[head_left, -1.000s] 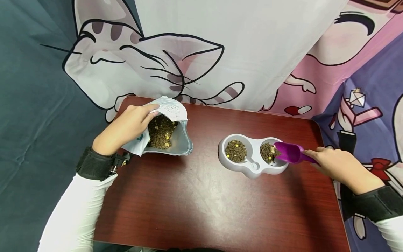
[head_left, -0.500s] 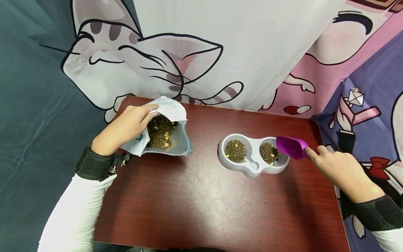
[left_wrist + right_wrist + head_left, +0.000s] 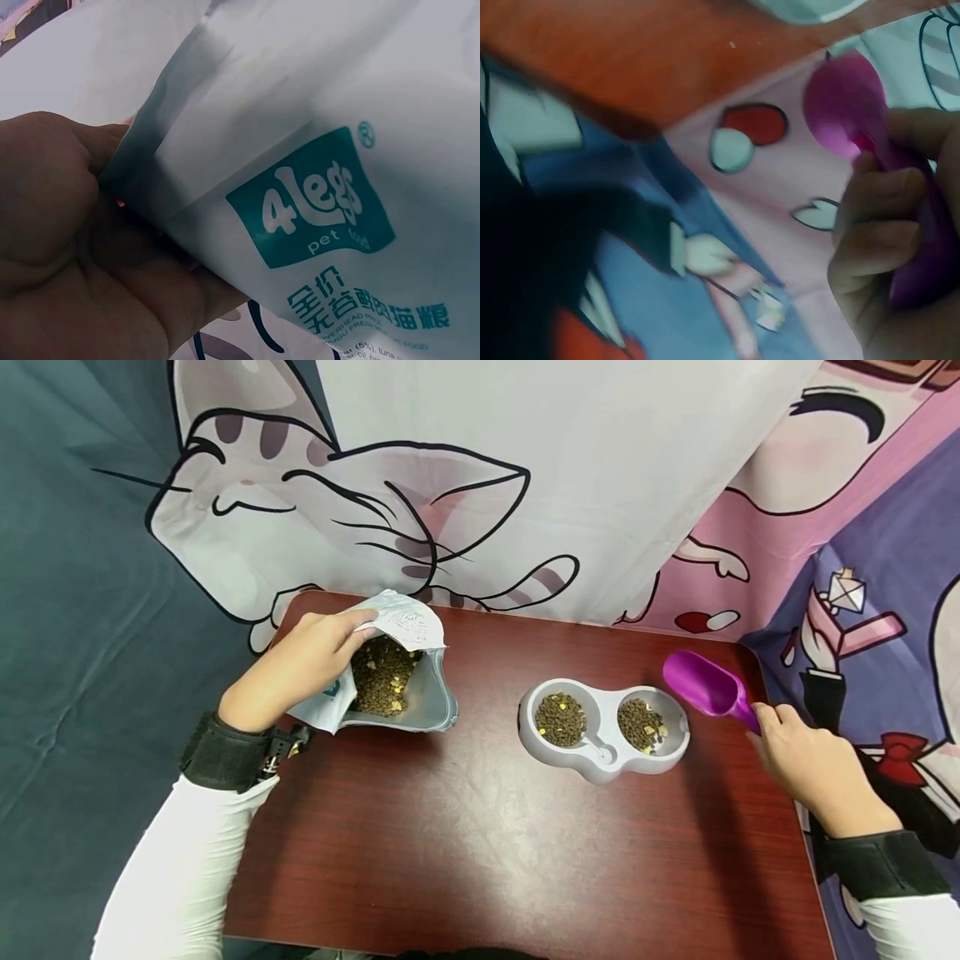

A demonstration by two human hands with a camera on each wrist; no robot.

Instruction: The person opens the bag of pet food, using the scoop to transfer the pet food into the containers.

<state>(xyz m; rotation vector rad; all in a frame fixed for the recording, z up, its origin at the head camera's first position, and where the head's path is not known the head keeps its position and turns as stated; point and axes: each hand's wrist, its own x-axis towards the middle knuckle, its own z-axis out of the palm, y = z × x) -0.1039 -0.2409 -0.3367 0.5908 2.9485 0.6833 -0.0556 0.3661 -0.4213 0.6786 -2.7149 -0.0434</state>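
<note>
At the left of the table, my left hand (image 3: 311, 652) pinches the upper edge of a white pet food bag (image 3: 408, 620). The bag's mouth gapes, and brown kibble (image 3: 382, 677) with yellow bits shows inside. In the left wrist view the bag (image 3: 375, 90) carries a teal "4Legs pet food" label. My right hand (image 3: 813, 760) grips a purple scoop (image 3: 705, 683) by its handle, its fingers curled round it in the right wrist view. The scoop is held above the table, beyond the right end of a grey double pet bowl (image 3: 603, 772). Both of its compartments contain kibble.
The brown table (image 3: 480, 860) has its back edge against a white cloth (image 3: 585, 485) printed with a cat. Pink and purple printed cloths hang at the right, close to my right arm. A teal cloth (image 3: 67, 693) covers the left side.
My right hand has drawn the purple scoop from over the right compartment, rightwards and away from the bowl. Kibble at the scoop's mouth now lies in that compartment. My left hand stays put.
</note>
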